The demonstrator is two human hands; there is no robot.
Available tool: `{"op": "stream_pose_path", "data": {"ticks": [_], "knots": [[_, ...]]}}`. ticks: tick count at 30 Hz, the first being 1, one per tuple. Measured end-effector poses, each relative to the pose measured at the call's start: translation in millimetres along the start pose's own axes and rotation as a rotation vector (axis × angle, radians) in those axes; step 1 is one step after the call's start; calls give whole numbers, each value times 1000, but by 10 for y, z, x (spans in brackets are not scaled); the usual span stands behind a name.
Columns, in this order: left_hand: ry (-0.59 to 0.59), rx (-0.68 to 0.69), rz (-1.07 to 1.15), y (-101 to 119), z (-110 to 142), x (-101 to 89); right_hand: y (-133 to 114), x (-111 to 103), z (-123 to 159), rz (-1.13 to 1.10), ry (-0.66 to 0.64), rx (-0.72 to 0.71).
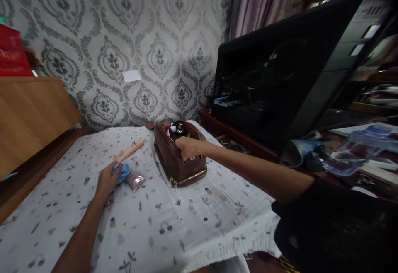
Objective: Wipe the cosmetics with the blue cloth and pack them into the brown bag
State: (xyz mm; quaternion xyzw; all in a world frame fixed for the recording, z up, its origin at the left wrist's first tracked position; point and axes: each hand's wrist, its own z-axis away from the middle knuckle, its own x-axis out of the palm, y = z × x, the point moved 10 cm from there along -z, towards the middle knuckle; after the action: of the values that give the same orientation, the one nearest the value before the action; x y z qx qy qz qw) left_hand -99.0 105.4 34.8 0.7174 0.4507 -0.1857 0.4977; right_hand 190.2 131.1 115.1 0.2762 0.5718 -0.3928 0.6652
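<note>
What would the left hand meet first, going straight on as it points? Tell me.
Past the blue bundle it holds, the left hand would probably meet the slim beige item first; the exact gap is hard to judge.

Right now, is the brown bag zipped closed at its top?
No, the brown bag stands open at its top, showing a white cap inside.

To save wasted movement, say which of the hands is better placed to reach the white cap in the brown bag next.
Probably the right hand: it is at the open brown bag, near the white cap. The left hand is apart from the bag, at the blue bunched item.
</note>
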Motion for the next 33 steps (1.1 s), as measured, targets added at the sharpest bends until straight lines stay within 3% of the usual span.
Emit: {"op": "stream_pose_path", "data": {"ticks": [12, 18, 21, 27, 30, 32, 33], "knots": [[-5, 17, -22, 27, 1, -4, 40, 62, -37, 36, -34, 11], [12, 29, -18, 23, -4, -13, 29, -35, 27, -55, 85, -149], [13, 26, -9, 10, -15, -10, 90, -223, 112, -167, 229, -184], [15, 12, 20, -68, -19, -1, 265, -680, 606, -416, 695, -147], [32, -21, 32, -137, -26, 12, 207, -608, 922, -600, 887, -200], [58, -47, 36, -165, -31, 1, 80, -393, 1032, -745, 924, -279], [76, -61, 41, -177, -31, -16, -28, -235, 1023, -804, 878, -328]]}}
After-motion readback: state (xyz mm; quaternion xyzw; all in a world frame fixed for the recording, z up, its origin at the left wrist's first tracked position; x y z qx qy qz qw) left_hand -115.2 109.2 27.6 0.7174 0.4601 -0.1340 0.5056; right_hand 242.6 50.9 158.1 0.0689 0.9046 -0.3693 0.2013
